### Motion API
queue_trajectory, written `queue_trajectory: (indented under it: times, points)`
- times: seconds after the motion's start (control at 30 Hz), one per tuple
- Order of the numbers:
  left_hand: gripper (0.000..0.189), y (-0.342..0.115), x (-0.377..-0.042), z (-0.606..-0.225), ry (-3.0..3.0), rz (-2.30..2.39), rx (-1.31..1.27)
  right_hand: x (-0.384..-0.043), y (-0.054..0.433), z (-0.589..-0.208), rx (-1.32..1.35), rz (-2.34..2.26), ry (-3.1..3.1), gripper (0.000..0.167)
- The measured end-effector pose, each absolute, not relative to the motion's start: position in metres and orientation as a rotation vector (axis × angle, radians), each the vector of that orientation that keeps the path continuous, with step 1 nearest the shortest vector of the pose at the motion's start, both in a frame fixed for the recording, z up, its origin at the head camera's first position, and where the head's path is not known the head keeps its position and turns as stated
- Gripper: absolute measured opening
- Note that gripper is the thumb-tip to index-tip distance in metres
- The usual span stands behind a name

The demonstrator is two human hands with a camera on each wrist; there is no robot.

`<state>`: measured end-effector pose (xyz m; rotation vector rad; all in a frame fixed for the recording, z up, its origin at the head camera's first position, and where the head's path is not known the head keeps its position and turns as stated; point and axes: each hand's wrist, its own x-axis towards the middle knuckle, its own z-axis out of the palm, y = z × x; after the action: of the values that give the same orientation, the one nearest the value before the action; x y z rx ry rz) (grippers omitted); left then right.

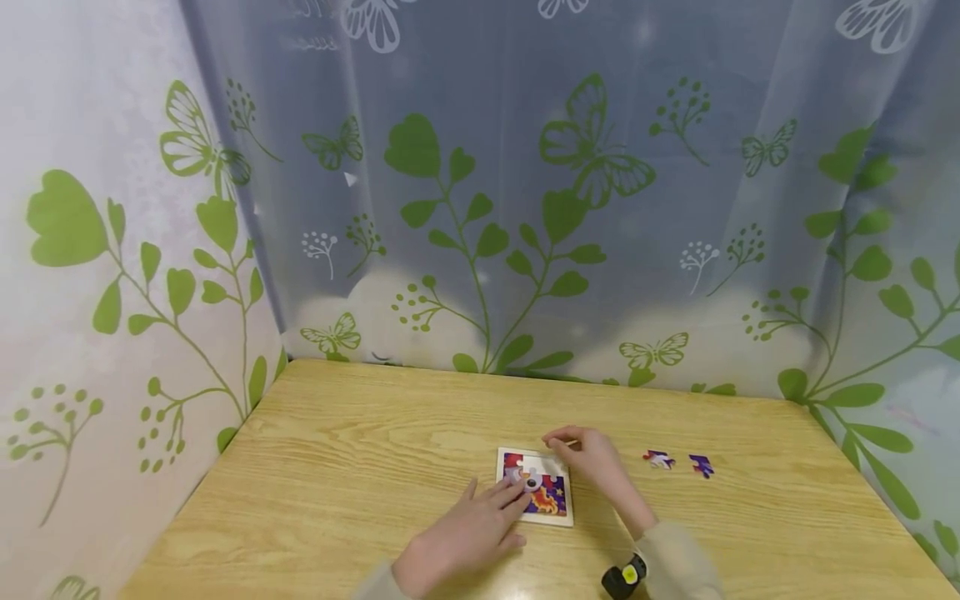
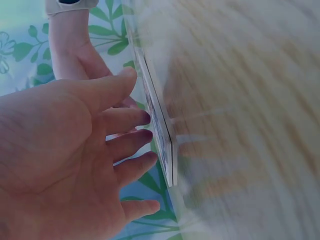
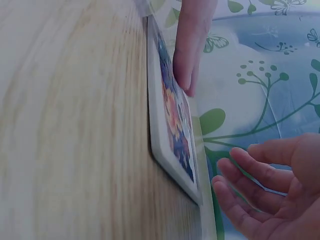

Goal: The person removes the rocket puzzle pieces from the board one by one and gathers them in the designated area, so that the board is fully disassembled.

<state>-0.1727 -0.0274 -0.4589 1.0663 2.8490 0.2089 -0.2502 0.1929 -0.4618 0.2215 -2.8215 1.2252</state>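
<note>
A small jigsaw puzzle in a white-rimmed tray (image 1: pixel 553 522) lies on the table, with a white bare patch along its upper part. My left hand (image 1: pixel 480 523) touches the puzzle's left side with extended fingers; in the left wrist view its palm (image 2: pixel 55 135) faces the camera. Just off the tray's upper right corner is my right hand (image 1: pixel 588 458). Its fingers are loosely bent, and in the right wrist view the hand (image 3: pixel 275 192) shows nothing between thumb and fingers. Two loose jigsaw pieces, one purple-and-white (image 1: pixel 660 459) and one mostly purple (image 1: pixel 702 465), lie right of that hand.
The wood-grain table (image 1: pixel 337 442) reaches back to a curtain (image 1: pixel 495 250) printed with green leaves and butterflies, which also hangs at both sides. A black device with a yellow spot (image 1: pixel 625 577) is by the right sleeve (image 1: pixel 675 562).
</note>
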Motion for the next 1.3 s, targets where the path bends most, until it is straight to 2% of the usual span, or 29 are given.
queue_trajectory:
  times: [0.27,0.83,1.3]
  points:
    - [0.056,-0.023,-0.175,-0.460,2.828,0.165,1.036,-0.250,0.177,-0.463,0.346,1.154,-2.848,0.015]
    - [0.059,-0.022,-0.177,-0.458,2.792,0.182,1.019,-0.248,0.165,-0.466,0.435,1.152,-2.916,0.016]
    - [0.057,-0.021,-0.180,-0.461,2.780,0.201,1.008,-0.249,0.165,-0.468,0.391,1.262,-2.910,0.021]
